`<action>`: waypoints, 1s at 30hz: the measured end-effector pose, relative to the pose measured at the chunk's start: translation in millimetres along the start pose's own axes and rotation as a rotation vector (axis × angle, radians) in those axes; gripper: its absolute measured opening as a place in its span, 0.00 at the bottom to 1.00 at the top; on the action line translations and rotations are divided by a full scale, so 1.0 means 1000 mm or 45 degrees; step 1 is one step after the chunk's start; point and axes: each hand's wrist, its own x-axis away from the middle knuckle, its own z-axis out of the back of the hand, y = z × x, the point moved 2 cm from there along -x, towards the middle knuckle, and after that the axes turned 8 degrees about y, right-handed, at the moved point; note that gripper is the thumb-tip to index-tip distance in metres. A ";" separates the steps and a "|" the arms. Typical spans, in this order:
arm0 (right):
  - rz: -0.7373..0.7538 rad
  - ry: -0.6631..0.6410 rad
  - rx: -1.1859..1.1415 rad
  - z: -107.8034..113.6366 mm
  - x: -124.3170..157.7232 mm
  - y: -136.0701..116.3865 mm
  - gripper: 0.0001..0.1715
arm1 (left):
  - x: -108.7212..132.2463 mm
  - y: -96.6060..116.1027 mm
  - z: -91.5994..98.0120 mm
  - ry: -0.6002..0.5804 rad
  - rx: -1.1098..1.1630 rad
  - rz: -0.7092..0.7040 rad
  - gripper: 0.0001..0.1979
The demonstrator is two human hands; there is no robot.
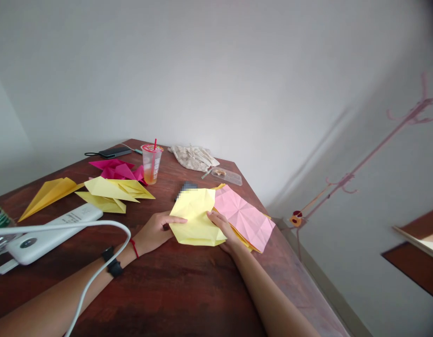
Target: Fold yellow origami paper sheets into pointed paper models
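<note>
A creased light yellow paper (pixel 194 217) is held between my two hands above the dark wooden table. My left hand (pixel 159 229) grips its left edge, with one finger laid across the front. On the right edge, my right hand (pixel 223 230) pinches the paper with the thumb on top. Just right of it lies a pink paper (pixel 241 213) with star-like creases, on top of darker yellow sheets. Part of a dark object (pixel 188 186) shows behind the yellow paper.
Folded yellow papers (pixel 113 189), magenta paper (pixel 118 169) and a white power bank (pixel 58 234) lie left. A cup with a straw (pixel 152 164), a cloth (pixel 193 157) and a clear tray (pixel 227 176) stand farther back. A white cable (pixel 127 229) crosses over my left forearm.
</note>
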 end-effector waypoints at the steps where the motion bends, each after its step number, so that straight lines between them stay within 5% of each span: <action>1: 0.012 0.011 -0.012 0.000 -0.001 0.001 0.19 | 0.000 0.001 0.001 0.001 -0.007 0.030 0.12; 9: 0.021 0.037 -0.067 -0.004 -0.002 0.004 0.30 | -0.004 0.000 0.008 0.232 0.053 0.315 0.19; 15: 0.183 -0.015 -0.060 -0.013 0.012 0.000 0.36 | -0.004 0.000 0.004 0.241 0.259 0.418 0.21; 22: 0.259 0.190 -0.005 -0.019 0.013 0.006 0.23 | -0.002 0.001 -0.002 0.261 0.442 0.480 0.51; 30: 0.287 0.262 0.141 -0.018 0.015 0.005 0.20 | -0.003 -0.005 -0.003 0.178 0.580 0.595 0.27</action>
